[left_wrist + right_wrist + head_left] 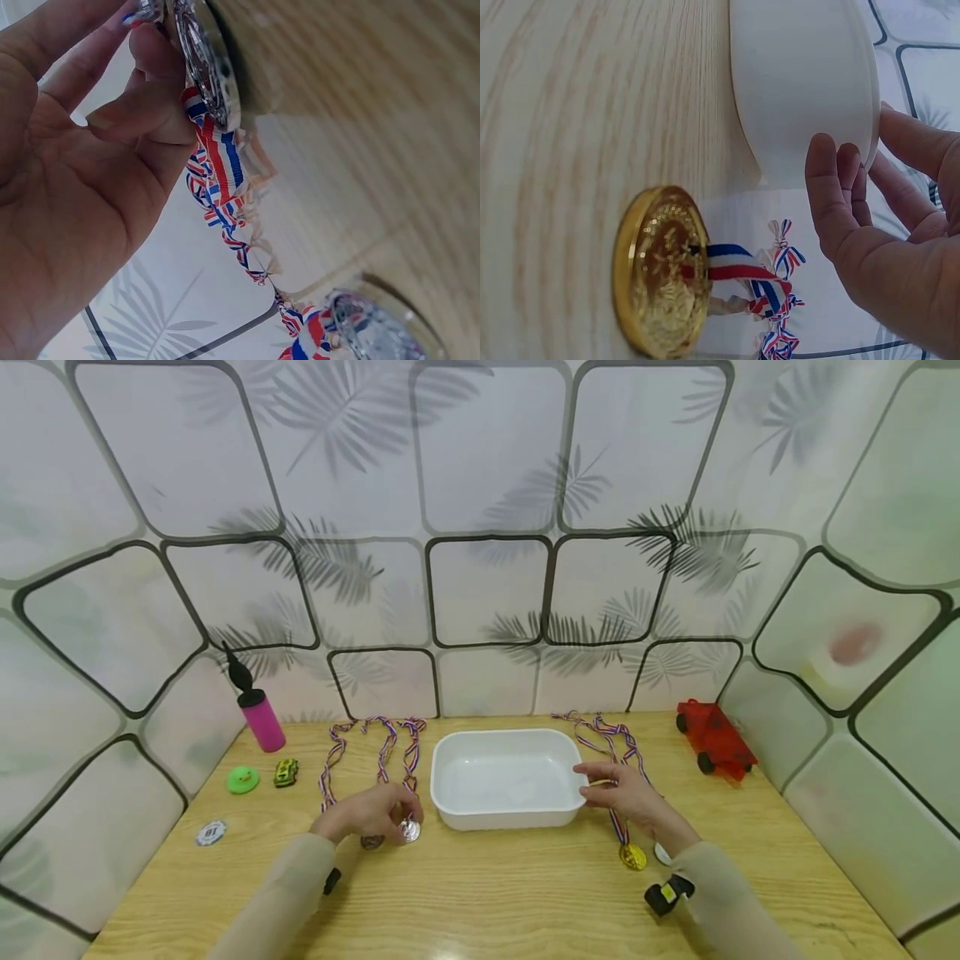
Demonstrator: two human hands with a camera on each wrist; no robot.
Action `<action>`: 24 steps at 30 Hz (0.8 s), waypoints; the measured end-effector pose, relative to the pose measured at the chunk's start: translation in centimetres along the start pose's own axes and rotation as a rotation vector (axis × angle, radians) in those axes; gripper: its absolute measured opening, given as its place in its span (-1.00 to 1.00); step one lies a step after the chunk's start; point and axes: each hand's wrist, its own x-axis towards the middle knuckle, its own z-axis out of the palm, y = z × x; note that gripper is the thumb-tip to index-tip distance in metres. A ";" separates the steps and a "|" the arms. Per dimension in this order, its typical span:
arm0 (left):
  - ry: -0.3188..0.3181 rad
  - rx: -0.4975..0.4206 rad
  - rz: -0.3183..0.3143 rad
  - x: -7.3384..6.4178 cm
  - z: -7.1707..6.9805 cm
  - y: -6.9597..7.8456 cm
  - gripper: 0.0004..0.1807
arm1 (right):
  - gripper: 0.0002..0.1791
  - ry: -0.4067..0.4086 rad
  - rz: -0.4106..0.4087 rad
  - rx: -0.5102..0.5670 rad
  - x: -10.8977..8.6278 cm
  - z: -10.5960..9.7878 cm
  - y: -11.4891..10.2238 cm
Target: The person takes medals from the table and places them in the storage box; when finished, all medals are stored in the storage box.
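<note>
At the left, three medals on striped red, white and blue ribbons lie in a row. My left hand [378, 811] reaches over them, and its thumb and fingertips meet at the rightmost silver medal [409, 830], pinching it near its ribbon. A darker medal [372, 842] lies just under this hand, close beside its curled fingers in the left wrist view. At the white tray [504, 819], my right hand [626, 793] touches the right rim with loosely spread fingers. Below that hand lie a gold medal [664, 274] and a silver medal [662, 853], partly hidden by the forearm.
A pink hand pump [263, 723], a green rubber duck [242, 780], a small yellow-green toy car [286, 772] and a poker chip [211, 833] are at the left. A red toy car [716, 739] sits at the far right. Patterned cloth walls surround the wooden table [480, 893].
</note>
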 end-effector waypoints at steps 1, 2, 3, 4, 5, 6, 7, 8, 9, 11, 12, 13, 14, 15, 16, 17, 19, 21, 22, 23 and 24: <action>0.002 0.002 0.001 0.0 0.0 0.0 -0.73 | -0.48 -0.002 0.000 -0.003 0.0 0.0 0.0; 0.002 0.003 0.002 0.1 0.1 0.0 -0.72 | -0.48 -0.002 0.001 -0.005 0.0 0.0 0.0; 0.003 0.004 0.003 0.1 0.1 0.1 -0.72 | -0.48 -0.004 0.000 -0.007 0.0 -0.1 0.0; 0.005 0.003 0.006 0.2 0.1 0.1 -0.71 | -0.48 -0.005 0.000 -0.006 0.0 -0.1 0.0; 0.009 0.006 0.011 0.2 0.1 0.1 -0.71 | -0.48 -0.005 -0.002 -0.007 0.0 -0.1 0.0; 0.012 0.009 0.016 0.3 0.2 0.1 -0.72 | -0.48 -0.006 -0.003 -0.008 0.0 -0.2 -0.1; 0.018 0.014 0.022 0.4 0.1 0.1 -0.73 | -0.47 -0.008 -0.003 -0.007 0.0 -0.2 -0.1; 0.022 0.015 0.032 0.5 0.1 0.1 -0.75 | -0.47 -0.009 -0.003 -0.004 0.0 -0.2 -0.1; 0.033 0.016 0.043 0.5 0.0 0.1 -0.77 | -0.47 -0.011 -0.004 -0.003 0.0 -0.2 -0.2; 0.059 0.003 0.066 0.6 -0.3 0.1 -0.83 | -0.46 -0.016 -0.004 -0.002 0.0 -0.2 -0.3; 0.074 -0.013 0.076 0.7 -0.5 0.1 -0.84 | -0.46 -0.017 -0.003 0.000 0.0 -0.2 -0.4; 0.089 -0.036 0.083 0.7 -0.7 0.1 -0.85 | -0.46 -0.018 -0.002 0.002 0.0 -0.2 -0.5; 0.104 -0.063 0.085 0.7 -0.9 0.2 -0.84 | -0.46 -0.019 0.000 0.004 0.1 -0.2 -0.5; 0.121 -0.087 0.080 0.7 -1.1 0.3 -0.83 | -0.45 -0.019 0.001 0.002 0.1 -0.2 -0.6; 0.132 -0.122 0.076 0.7 -1.4 0.4 -0.80 | -0.45 -0.020 0.004 0.004 0.1 -0.2 -0.7; 0.148 -0.148 0.072 0.7 -1.6 0.5 -0.78 | -0.46 -0.017 0.008 0.007 0.2 -0.2 -0.7; 0.180 -0.182 0.062 0.7 -2.2 0.9 -0.75 | -0.47 -0.013 0.018 0.008 0.3 -0.2 -0.8; 0.221 -0.195 0.063 0.6 -2.9 1.2 -0.71 | -0.48 -0.015 0.028 0.012 0.5 -0.2 -0.8; 0.243 -0.205 0.069 0.5 -3.2 1.7 -0.69 | -0.49 -0.016 0.033 0.018 0.6 -0.2 -0.7; 0.266 -0.210 0.073 0.5 -3.5 1.8 -0.68 | -0.49 -0.017 0.036 0.022 0.6 -0.2 -0.6; 0.288 -0.219 0.080 0.5 -3.8 1.9 -0.66 | -0.50 -0.019 0.035 0.019 0.7 -0.2 -0.6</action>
